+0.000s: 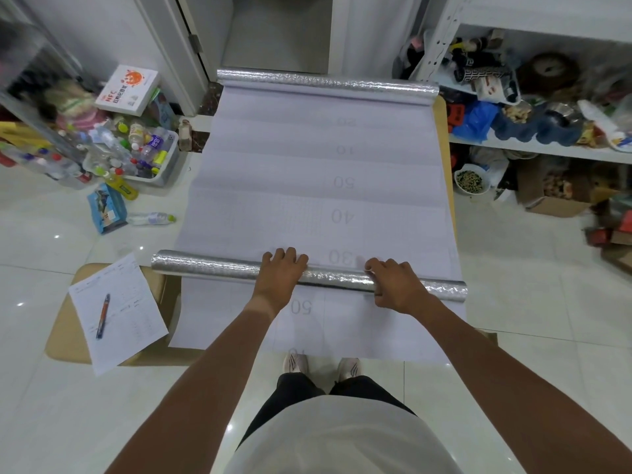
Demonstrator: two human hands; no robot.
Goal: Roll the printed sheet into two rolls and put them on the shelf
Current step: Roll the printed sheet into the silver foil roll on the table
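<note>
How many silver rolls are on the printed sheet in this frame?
2. The near roll lies across the printed sheet under the left hand and right hand; the far roll lies at its far end.

Both arms outstretched; left hand (281, 273) flat, right hand (393, 285) seemingly curled.

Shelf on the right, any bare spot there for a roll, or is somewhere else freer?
The white metal shelf looks crowded: blue plastic bag, steel bowl and clutter fill the visible board. Bare white floor tiles lie between the printed sheet and the brown cardboard box. Left, bare tile lies between the bottle bin and the paper form.
</note>
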